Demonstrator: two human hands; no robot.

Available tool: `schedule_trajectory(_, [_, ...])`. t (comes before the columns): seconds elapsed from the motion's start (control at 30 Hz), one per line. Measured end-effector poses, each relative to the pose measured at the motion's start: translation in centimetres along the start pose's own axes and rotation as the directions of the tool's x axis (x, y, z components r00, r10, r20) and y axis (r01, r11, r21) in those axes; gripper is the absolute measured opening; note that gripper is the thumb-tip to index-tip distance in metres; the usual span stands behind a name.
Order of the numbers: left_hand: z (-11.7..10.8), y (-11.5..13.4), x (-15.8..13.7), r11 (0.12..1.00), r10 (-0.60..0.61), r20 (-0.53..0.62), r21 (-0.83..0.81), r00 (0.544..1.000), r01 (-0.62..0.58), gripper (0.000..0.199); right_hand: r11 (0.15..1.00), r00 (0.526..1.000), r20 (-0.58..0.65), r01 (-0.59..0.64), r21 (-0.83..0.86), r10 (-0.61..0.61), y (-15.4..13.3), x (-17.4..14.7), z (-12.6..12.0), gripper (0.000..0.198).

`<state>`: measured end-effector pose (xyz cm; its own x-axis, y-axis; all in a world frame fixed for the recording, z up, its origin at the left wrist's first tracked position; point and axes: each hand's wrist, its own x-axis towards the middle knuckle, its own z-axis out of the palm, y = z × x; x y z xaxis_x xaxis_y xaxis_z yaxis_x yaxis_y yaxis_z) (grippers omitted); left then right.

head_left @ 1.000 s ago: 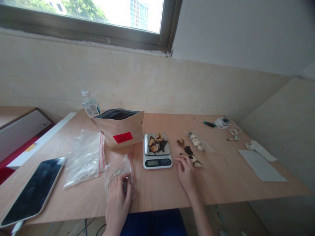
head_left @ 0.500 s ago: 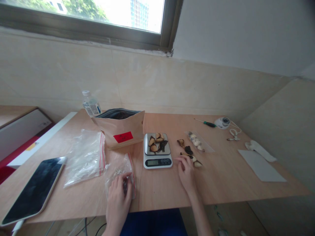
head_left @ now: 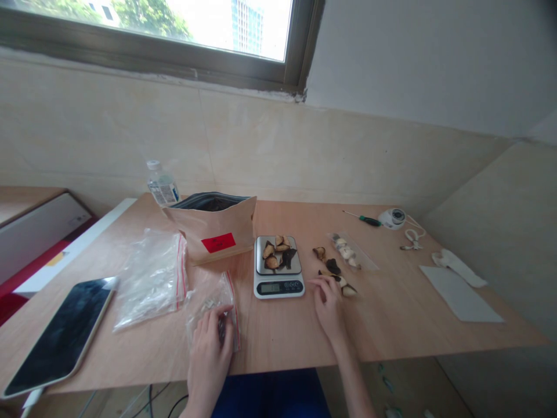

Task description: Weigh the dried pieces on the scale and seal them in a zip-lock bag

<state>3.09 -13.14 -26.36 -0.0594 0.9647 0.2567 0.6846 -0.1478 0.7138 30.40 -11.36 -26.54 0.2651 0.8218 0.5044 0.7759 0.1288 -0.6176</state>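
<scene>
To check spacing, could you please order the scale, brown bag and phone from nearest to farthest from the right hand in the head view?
1. Scale, just left of the right hand.
2. Brown bag, farther left and back.
3. Phone, farthest left.

Daylight from a brown metal-framed glass window [head_left: 209, 28]
We see it overexposed, the upper-right corner dark, a grey rectangular scale display [head_left: 270, 288] too blurred to read.

scale pan [head_left: 261, 267]: shiny metal | dried slices [head_left: 272, 263]: rough, matt | small zip bag [head_left: 220, 285]: glossy plastic | pouch [head_left: 217, 224]: matt paper
</scene>
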Motion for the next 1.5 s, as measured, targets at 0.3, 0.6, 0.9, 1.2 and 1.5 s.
schedule_trajectory(0.3, [-0.1,0.3,0.0,1.000,-0.001,-0.001,0.006,1.000,0.001,0.023,0.998,0.999,0.009,0.050,-0.042,-0.050,-0.5,0.6,0.0,0.029])
schedule_trajectory(0.6, [-0.1,0.2,0.0,1.000,0.011,-0.006,0.005,1.000,-0.011,0.021,0.951,0.931,0.272,0.284,-0.119,-0.243,-3.6,5.2,1.7,0.033])
schedule_trajectory(0.9, [-0.1,0.2,0.0,1.000,0.009,0.009,0.018,1.000,-0.009,0.022,0.960,0.988,0.104,0.141,-0.242,-0.118,2.7,2.9,-2.3,0.031])
schedule_trajectory(1.2, [-0.1,0.3,0.0,1.000,0.010,-0.004,0.022,1.000,-0.010,0.021,0.905,0.995,0.064,0.100,-0.413,-0.081,4.0,3.7,-3.7,0.031])
schedule_trajectory(1.5, [-0.1,0.0,-0.1,1.000,0.022,0.002,0.011,1.000,-0.022,0.021,0.981,0.981,0.158,0.131,-0.142,-0.108,-4.0,7.2,1.1,0.027])
